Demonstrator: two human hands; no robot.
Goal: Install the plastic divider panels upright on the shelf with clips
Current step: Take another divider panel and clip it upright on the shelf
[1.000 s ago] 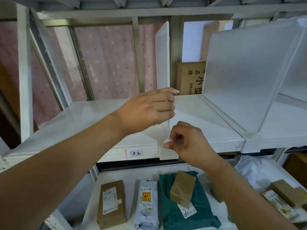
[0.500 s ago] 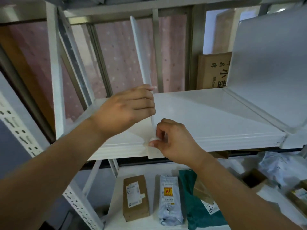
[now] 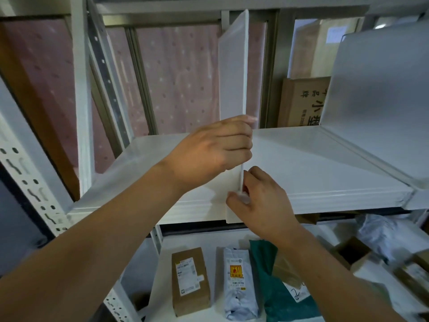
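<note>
A translucent white divider panel (image 3: pixel 233 66) stands upright on the white shelf (image 3: pixel 313 168), seen almost edge-on. My left hand (image 3: pixel 213 149) grips the panel's front edge about halfway up. My right hand (image 3: pixel 260 201) pinches a small clear clip (image 3: pixel 242 196) at the panel's bottom front corner, right at the shelf's front lip. A second, larger divider panel (image 3: pixel 380 94) stands upright on the shelf at the right.
A cardboard box (image 3: pixel 301 101) with printed characters stands behind the shelf. The lower shelf holds a brown parcel (image 3: pixel 190 280), a grey mailer bag (image 3: pixel 239 282), a green bag (image 3: pixel 278 293) and more packages (image 3: pixel 383 235) at the right. A perforated white upright (image 3: pixel 30 187) runs down the left.
The view has swung back to the right and the panel shows more of its side face. Both hands stay on the panel's front edge and lower corner.
</note>
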